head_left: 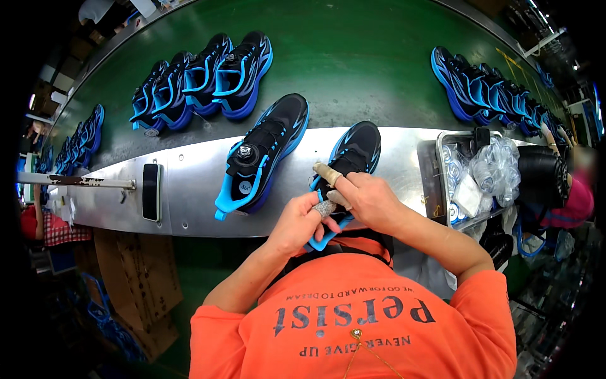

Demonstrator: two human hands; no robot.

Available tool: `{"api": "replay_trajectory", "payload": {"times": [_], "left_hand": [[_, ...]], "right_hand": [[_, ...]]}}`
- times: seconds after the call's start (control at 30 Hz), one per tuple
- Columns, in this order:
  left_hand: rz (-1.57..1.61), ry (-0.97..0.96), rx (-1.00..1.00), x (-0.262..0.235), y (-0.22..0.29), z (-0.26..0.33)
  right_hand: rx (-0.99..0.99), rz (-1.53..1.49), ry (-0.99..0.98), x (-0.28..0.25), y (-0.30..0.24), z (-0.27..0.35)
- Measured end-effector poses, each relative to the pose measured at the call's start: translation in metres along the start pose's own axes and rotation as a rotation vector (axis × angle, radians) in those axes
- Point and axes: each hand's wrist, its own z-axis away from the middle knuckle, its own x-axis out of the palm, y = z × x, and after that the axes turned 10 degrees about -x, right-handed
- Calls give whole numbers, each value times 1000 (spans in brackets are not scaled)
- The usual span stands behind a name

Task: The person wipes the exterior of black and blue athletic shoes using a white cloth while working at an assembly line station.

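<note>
A black sneaker (360, 149) with blue trim rests on the metal strip in front of me, its heel toward my body. My left hand (295, 221) is closed at its collar, and a greyish wrap covers one finger. From the other side my right hand (372, 201) bends over the shoe opening, fingers drawn together, with tan covers on the fingers. What lies between the right fingertips is hidden. To the left stands the matching sneaker (278, 136), untouched, showing a round dial (246, 153) on its tongue and a blue heel loop.
Rows of similar sneakers stand on the green table at left (233, 82) and right (467, 88). A phone (151, 192) lies on the metal strip (189, 164). A metal tray (444, 158) holds clear plastic bags (495, 170). Another person's pink sleeve (571, 202) shows at right.
</note>
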Motion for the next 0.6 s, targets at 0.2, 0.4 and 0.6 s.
{"api": "replay_trajectory", "payload": {"times": [0.2, 0.4, 0.6], "left_hand": [[110, 20, 50, 7, -14, -6], [132, 5, 62, 19, -14, -6], [94, -44, -32, 21, -16, -9]], "right_hand": [[-189, 2, 7, -25, 15, -7], [194, -200, -87, -21, 4, 1], [153, -307, 148, -16, 8, 21]]}}
